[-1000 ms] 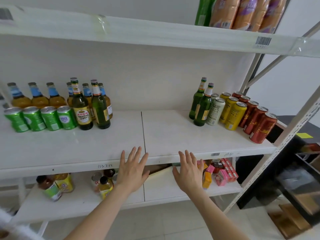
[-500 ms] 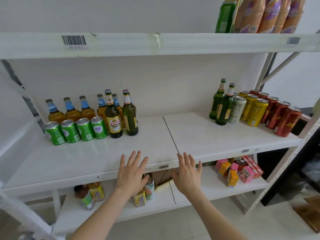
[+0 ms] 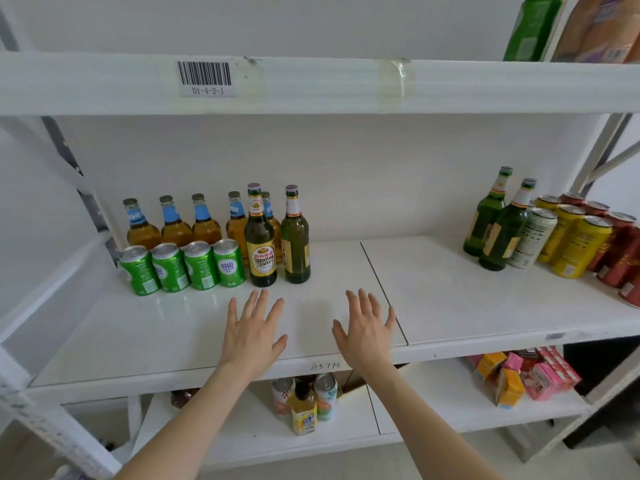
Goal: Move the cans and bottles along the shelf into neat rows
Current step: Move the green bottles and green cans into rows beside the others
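Note:
On the white middle shelf, a row of several green cans stands at the left in front of several amber bottles with blue labels. Two tall green beer bottles stand just right of them. At the far right stand two more green bottles, a white can, yellow cans and red cans. My left hand and my right hand hover flat with fingers spread over the shelf's front, holding nothing, just short of the two tall bottles.
The upper shelf carries a barcode label and packets at the top right. The lower shelf holds small bottles and cans and pink and orange cartons. Metal frame posts run down both sides.
The view has swung left and closer to the shelf. Both hands have moved forward over the middle shelf's surface, toward the two tall bottles, still spread and holding nothing.

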{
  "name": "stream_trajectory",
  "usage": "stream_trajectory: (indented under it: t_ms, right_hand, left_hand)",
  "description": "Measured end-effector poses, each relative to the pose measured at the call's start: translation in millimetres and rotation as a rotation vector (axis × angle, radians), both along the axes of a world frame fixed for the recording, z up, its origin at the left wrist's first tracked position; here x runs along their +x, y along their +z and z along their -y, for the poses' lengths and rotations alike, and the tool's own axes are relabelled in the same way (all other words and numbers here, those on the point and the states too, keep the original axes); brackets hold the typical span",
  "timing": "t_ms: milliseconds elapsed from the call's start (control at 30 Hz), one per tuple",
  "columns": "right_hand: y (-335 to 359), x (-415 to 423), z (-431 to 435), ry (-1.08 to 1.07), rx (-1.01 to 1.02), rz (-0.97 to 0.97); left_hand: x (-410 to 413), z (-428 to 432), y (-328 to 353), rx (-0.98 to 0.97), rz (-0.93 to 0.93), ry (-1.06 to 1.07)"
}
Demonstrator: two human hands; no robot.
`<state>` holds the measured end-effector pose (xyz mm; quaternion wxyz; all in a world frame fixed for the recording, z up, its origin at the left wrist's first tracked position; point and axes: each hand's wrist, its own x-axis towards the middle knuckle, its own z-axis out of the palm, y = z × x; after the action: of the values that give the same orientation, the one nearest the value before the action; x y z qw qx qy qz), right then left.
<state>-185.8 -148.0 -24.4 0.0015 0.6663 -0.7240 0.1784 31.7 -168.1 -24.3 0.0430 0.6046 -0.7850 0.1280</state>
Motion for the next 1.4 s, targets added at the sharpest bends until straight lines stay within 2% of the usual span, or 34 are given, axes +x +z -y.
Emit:
stream_trajectory:
  t_ms: [367,633,767,1000,1200,1400]
  right_hand:
    - [5.5,51.2,85.3,0.017,-0.047,0.067]
    - [14.5,78.0,136.9,-0.008,-0.133,0.284]
    - [13.6,78.2,163.7,-0.004,-0.113,0.458]
    - [9.4,72.1,215.9,0.101,-0.037,0.856]
    - [6.7,72.6,238.7,0.134,0.005,0.992]
    - [3.6,69.7,241.4,0.18,0.003,1.127]
  left_hand:
    - [51.8,78.3,12.1,-0.075,-0.09,0.061]
    - [79.6,144.0,24.6,-0.13,-0.207,0.02]
    - [75.5,174.3,28.6,-0.08,-0.326,-0.006]
    - [56.2,214.1,34.1,0.064,-0.671,-0.072]
    - [54.5,234.8,40.5,0.244,-0.869,-0.066]
    - [55.0,236.9,42.3,0.295,-0.913,-0.027]
